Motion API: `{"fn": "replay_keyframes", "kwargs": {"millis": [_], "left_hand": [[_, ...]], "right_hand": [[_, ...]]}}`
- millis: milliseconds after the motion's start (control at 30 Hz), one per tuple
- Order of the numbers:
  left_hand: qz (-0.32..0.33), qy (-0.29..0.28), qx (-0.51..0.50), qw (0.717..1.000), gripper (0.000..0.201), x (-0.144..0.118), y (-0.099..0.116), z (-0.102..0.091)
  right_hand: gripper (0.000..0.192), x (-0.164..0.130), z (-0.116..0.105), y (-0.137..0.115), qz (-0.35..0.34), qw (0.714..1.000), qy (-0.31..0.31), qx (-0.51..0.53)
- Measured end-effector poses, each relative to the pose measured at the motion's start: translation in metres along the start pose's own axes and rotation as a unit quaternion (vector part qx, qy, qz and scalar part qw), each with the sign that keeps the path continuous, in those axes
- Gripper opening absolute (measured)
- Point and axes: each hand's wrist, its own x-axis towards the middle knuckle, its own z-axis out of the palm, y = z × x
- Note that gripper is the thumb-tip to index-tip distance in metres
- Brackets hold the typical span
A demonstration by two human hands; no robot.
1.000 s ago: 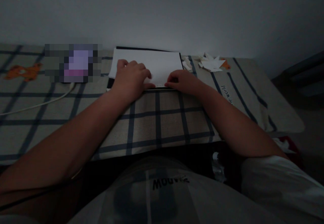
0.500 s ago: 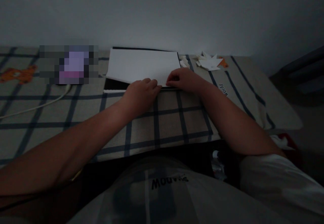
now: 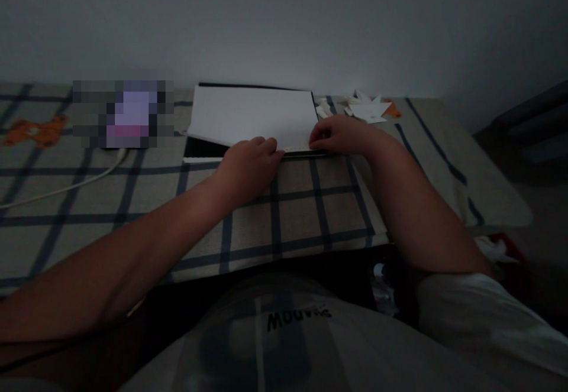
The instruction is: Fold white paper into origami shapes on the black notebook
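Observation:
A white sheet of paper (image 3: 252, 111) lies on a flat black-edged thing, perhaps a notebook or folder (image 3: 202, 148), near the wall. The sheet's near left edge sits raised off the black surface. My left hand (image 3: 252, 164) rests at the middle of the near edge, fingers bent over the paper and thumb along its border. At the near right corner, my right hand (image 3: 339, 135) has thumb and fingertips pinched together on the paper's edge. Exactly what lies between those fingertips is too dark to make out.
Crumpled and folded white paper (image 3: 366, 108) lies behind my right hand. To the left are a blurred-out phone-like device (image 3: 131, 114) with a white cable (image 3: 84, 185). A checked cloth (image 3: 293, 214) covers the table, ending at its front edge. Below stands a clear bottle (image 3: 382, 288).
My right hand has slid to the right along the near edge, toward the paper's corner. My left hand keeps its place on the paper.

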Motion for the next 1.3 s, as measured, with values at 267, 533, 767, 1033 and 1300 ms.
{"fn": "replay_keyframes", "kwargs": {"millis": [267,533,767,1033,1300], "left_hand": [[0.02,-0.005,0.029,0.999,0.042,0.001,-0.001,0.002],[0.022,0.008,0.036,0.999,0.04,0.001,0.002,0.001],[-0.02,-0.016,0.035,0.999,0.039,-0.003,0.004,-0.008],[-0.039,-0.035,0.024,0.998,0.045,-0.013,0.002,-0.006],[-0.007,0.029,-0.02,0.999,0.051,-0.022,-0.009,0.017]], "right_hand": [[0.032,0.003,-0.003,0.008,-0.094,0.983,0.147,-0.061],[0.034,-0.008,0.023,-0.037,-0.199,0.965,0.049,-0.162],[0.033,-0.008,0.027,-0.046,-0.178,0.965,0.016,-0.193],[0.032,-0.004,0.028,-0.043,-0.161,0.972,0.003,-0.169],[0.034,-0.008,0.028,-0.044,-0.185,0.963,0.027,-0.195]]}}
